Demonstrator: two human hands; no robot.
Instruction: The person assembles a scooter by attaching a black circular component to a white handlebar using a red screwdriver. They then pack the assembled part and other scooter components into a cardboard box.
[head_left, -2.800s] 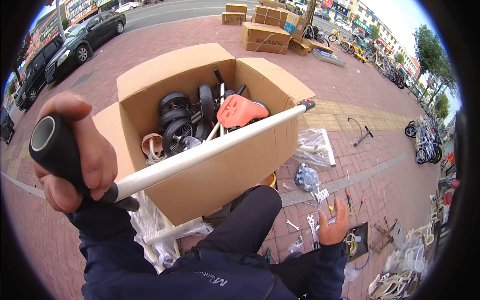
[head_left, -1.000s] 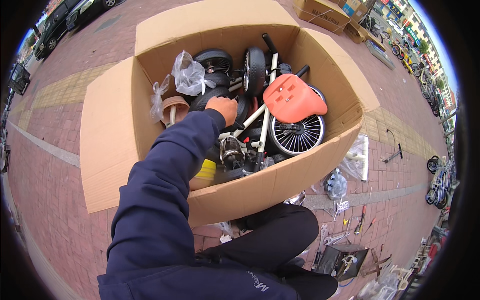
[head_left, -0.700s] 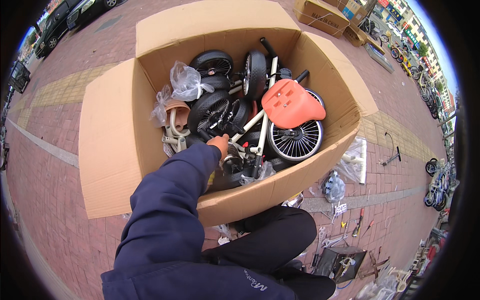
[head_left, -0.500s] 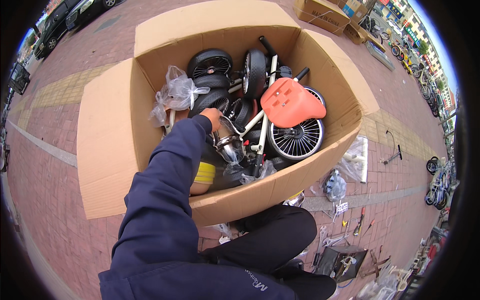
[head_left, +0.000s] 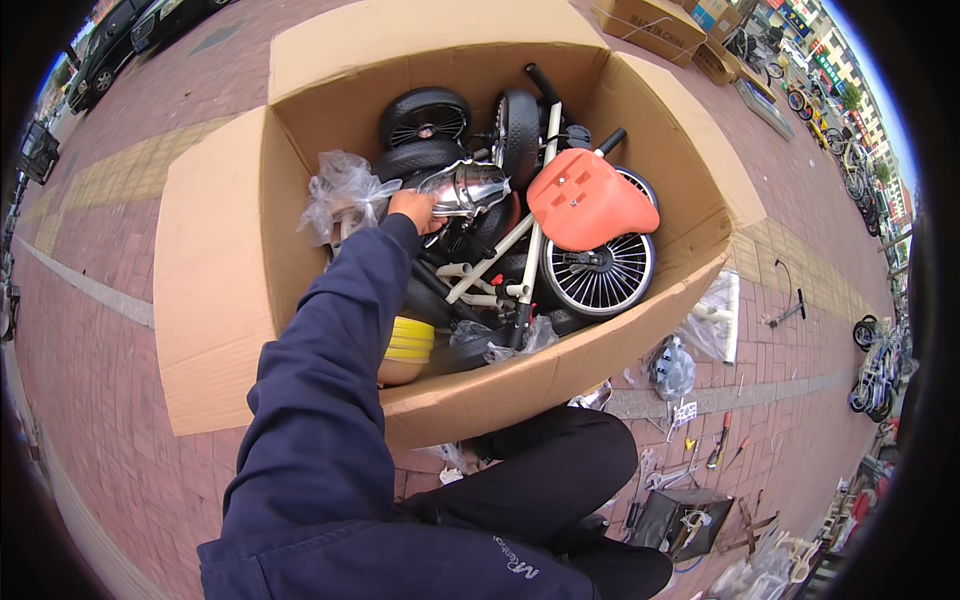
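The shiny chrome part in plastic wrap (head_left: 465,187) sits up near the middle of the big cardboard box (head_left: 215,300), and the left hand (head_left: 412,208) has its fingers closed around the part's left end (right hand isn't in the shot at all). Crowding it are black wheels (head_left: 425,118) just behind, an orange seat (head_left: 585,200) to the right over a spoked wheel (head_left: 598,275), a crumpled clear bag (head_left: 342,190) on the left and a white frame tube (head_left: 500,255) underneath. Outside the box, small tools (head_left: 715,450) lie scattered on the brick pavement (head_left: 100,240) to the near right.

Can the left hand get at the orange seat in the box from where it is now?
Probably yes. The left hand is already inside the cardboard box, gripping a plastic-wrapped shiny part. The orange seat lies on top, uncovered, but the hand is full.
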